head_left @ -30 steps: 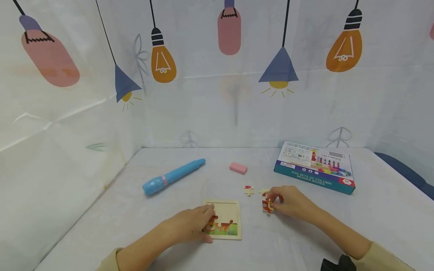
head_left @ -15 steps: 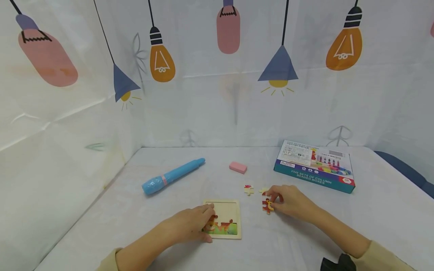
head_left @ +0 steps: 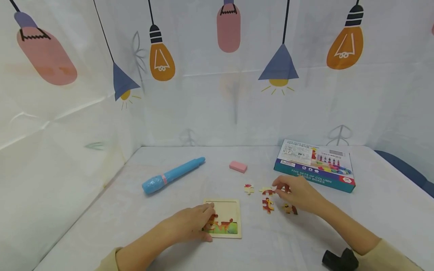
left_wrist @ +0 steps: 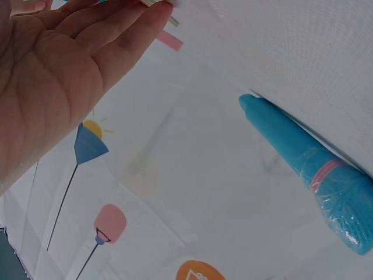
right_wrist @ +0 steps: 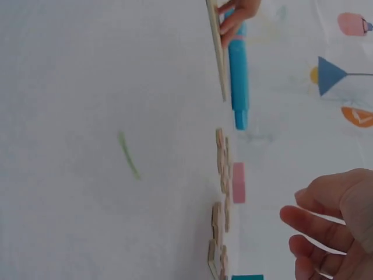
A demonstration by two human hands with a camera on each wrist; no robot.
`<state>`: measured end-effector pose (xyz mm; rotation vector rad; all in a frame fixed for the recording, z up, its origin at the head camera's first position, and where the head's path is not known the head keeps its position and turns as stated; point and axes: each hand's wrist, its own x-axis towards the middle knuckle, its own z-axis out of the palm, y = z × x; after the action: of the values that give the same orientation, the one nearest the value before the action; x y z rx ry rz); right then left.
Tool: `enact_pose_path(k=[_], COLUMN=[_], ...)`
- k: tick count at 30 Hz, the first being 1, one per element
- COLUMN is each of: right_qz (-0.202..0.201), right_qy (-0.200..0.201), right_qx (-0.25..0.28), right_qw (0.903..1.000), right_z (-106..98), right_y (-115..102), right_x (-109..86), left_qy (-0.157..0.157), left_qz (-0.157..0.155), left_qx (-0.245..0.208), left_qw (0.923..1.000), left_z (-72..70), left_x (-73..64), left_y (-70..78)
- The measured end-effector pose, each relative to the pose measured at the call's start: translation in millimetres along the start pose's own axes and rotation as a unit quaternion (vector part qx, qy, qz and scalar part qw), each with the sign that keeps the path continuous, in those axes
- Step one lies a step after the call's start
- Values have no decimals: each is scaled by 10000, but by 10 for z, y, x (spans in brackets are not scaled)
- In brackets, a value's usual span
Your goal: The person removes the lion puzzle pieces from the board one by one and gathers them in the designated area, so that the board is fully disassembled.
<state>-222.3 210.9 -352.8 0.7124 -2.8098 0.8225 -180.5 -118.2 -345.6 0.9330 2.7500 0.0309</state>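
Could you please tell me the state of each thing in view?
Puzzle tray: partly filled
Loose puzzle pieces: outside the tray
Box: closed, lying flat
Blue tube: lying on its side
Pink block: lying flat
Left hand: resting on the tray
Right hand: above loose pieces, empty

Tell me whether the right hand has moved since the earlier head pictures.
Yes. In the head view, the right hand has moved away from the red-and-yellow puzzle piece, toward the box.

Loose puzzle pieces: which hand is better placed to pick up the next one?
Probably the right hand: it hovers above the loose pieces, while the left hand rests on the puzzle tray, away from them.
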Motion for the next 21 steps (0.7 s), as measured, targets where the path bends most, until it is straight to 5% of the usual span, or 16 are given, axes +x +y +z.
enact_pose_path(k=[6,21], right_qz=[-377,-353], right_qy=[326,699], right_qx=[-80,-189], right_qw=[9987,9967], right_z=[-101,-125], right_y=[32,-115], right_x=[-14,-16], left_qy=[7,-147], left_qz=[-3,-206], left_qx=[-36,-31], left_qw=[10000,9997], left_z=[-17,-16], left_x=[3,12], left_y=[6,20])
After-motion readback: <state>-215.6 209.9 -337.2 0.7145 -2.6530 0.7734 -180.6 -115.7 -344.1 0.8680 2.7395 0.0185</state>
